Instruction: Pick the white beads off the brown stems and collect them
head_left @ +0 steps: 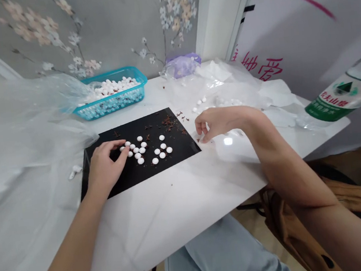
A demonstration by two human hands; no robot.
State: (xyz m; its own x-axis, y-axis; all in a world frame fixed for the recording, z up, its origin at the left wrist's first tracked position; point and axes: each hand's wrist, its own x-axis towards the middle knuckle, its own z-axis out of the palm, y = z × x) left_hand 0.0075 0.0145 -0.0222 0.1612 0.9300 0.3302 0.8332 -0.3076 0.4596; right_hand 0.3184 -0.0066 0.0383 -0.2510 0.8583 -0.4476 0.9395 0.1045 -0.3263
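My left hand (107, 163) rests over the left part of a black mat (121, 183), thumb and forefinger closed around a small white ball (122, 149). Right beside these fingertips lies a group of similar white balls (137, 156), with brown bits between some of them. A second, smaller cluster of white balls (162, 155) lies farther right on the mat. Past the mat's right edge, my right hand (210, 123) is bent down to the white table, its fingers pinched together near a tiny brown piece (198, 140). What those fingers hold is too small to tell.
Behind the mat stands a blue plastic basket (112, 106) filled with white balls. Loose brown star-shaped pieces (168, 122) lie at the mat's upper right. Clear plastic sheeting (21, 140) covers the left side. A large labelled bottle (342, 95) lies tilted at the right.
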